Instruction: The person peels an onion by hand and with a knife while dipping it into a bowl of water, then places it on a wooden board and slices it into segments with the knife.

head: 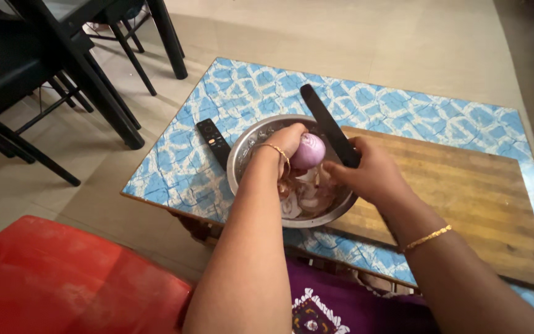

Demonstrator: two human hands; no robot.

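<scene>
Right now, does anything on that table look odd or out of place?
Yes: a black remote control lies beside the steel bowl of onion peels, an odd thing among food. Nothing is spilled or damaged.

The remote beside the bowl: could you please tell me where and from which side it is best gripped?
Probably across the middle of the remote, from above, pinching its two long edges. It lies flat on the blue mat, a slim bar, apart from the bowl on its right. Its left side is open, so come from the left; both hands, left and right, are over the bowl.
</scene>
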